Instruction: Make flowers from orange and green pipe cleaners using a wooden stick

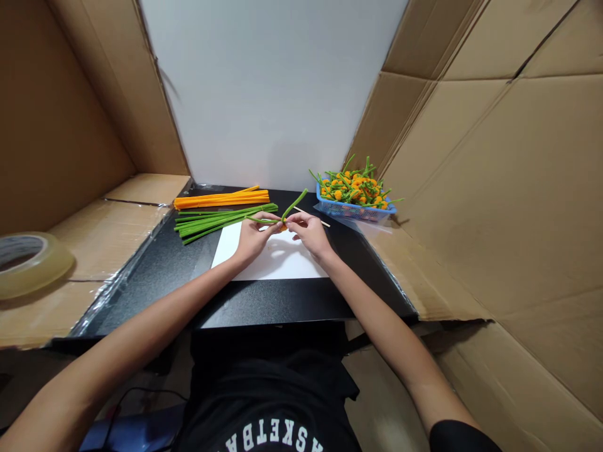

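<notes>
Above a white sheet [245,267], my left hand [255,237] and my right hand [308,233] meet, fingertips pinched together. Between them is a green pipe cleaner [296,204], bent so that one end points up to the right and the other runs left across my left fingers. A small orange pipe-cleaner piece [283,228] shows under the fingertips; its shape is mostly hidden. Both hands are closed on this green and orange work. A thin wooden stick [325,223] lies just behind my right hand, partly covered by it.
Orange pipe cleaners [221,199] and green pipe cleaners [211,223] lie in bundles at the back left of the black table [282,304]. A blue basket [355,211] at the back right holds many orange and green pieces. A tape roll [51,267] rests on cardboard at left.
</notes>
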Tool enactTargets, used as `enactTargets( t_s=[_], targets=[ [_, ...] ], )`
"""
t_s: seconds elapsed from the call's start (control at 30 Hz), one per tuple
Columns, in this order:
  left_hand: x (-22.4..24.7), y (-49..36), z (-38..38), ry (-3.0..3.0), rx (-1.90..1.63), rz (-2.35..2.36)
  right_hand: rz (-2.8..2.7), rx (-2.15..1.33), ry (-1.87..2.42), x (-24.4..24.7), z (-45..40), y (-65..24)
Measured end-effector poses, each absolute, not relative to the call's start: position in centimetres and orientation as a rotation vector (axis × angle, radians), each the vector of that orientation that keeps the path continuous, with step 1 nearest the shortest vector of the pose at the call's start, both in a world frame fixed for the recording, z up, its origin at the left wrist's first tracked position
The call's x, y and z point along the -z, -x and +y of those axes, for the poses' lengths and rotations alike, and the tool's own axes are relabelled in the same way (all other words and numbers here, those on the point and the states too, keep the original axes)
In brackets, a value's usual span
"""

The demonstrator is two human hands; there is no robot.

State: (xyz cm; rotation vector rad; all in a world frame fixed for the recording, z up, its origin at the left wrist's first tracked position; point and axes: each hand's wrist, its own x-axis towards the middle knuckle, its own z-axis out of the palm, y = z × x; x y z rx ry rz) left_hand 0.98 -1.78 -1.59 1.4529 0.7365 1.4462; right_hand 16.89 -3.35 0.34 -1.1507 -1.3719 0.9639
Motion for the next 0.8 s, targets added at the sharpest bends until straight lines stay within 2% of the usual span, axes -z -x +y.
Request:
enactTargets(
  t_s=[0.4,0.63,0.8],
  targets=[
    [1.7,-0.9,-1.3,-1.362,-1.240,0.717,-1.625,-0.785,0.976,-0.9,-2.9,-18.1],
    [1.4,-0.8,-1.3,-1.465,-1.204,0.756,-1.908,-0.463,1.005,-1.5,-3.0,-18.9],
    [1.1,-0.8,-1.4,-1.489,-1.189,0.779,-1.857,-0.545,0.946,-1.7,-3.0,-19.3]
  ],
)
